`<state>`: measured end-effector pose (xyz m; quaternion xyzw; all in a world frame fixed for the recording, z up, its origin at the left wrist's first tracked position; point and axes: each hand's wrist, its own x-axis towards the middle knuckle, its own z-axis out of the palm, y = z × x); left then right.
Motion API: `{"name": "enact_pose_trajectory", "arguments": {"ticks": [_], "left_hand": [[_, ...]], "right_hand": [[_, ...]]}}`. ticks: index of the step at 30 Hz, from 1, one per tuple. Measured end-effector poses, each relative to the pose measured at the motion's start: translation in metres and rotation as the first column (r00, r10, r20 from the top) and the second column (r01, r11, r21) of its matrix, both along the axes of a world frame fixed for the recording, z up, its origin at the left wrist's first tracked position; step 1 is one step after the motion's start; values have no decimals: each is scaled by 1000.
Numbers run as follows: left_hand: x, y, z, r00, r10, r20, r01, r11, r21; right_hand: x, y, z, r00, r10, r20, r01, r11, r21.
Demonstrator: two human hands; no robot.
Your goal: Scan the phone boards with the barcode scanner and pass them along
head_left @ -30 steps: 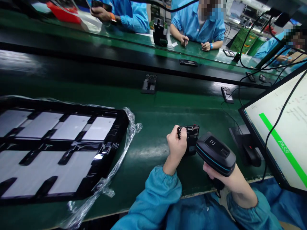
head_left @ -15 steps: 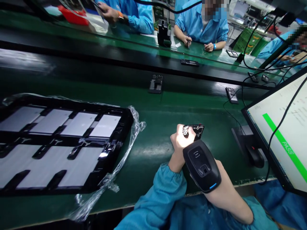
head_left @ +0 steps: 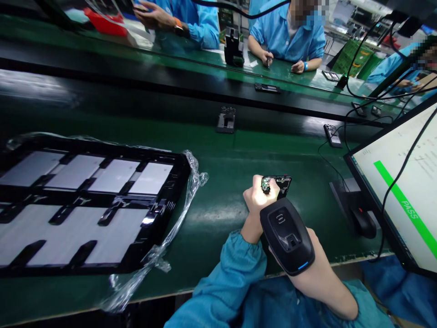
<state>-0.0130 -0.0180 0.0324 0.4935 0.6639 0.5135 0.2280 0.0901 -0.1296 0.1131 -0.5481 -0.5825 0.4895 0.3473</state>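
The left hand (head_left: pixel 259 195) was out over the table (head_left: pixel 218 182), fingers curled, its grip pinching the left side of a black phone frame (head_left: pixel 284 185) just beyond a scanner (head_left: pixel 286 234). The right forearm (head_left: pixel 329 280) slanted in from the lower right; the right hand (head_left: pixel 311 239), mostly hidden beneath the scanner, held it, fingers unseen.

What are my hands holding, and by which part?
Left hand: the open phone, by its left side. Right hand: the scanner, from underneath; exact grip hidden.

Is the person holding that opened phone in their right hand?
No, the left hand grips the opened phone, while the right hand holds a handheld barcode scanner.
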Motion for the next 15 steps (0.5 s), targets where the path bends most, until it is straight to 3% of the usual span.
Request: {"name": "enact_pose_trajectory", "arguments": {"ticks": [15], "left_hand": [[5, 1, -1, 999, -49, -11, 49, 998, -44]], "right_hand": [[0, -2, -5, 992, -90, 85, 84, 994, 73]]}}
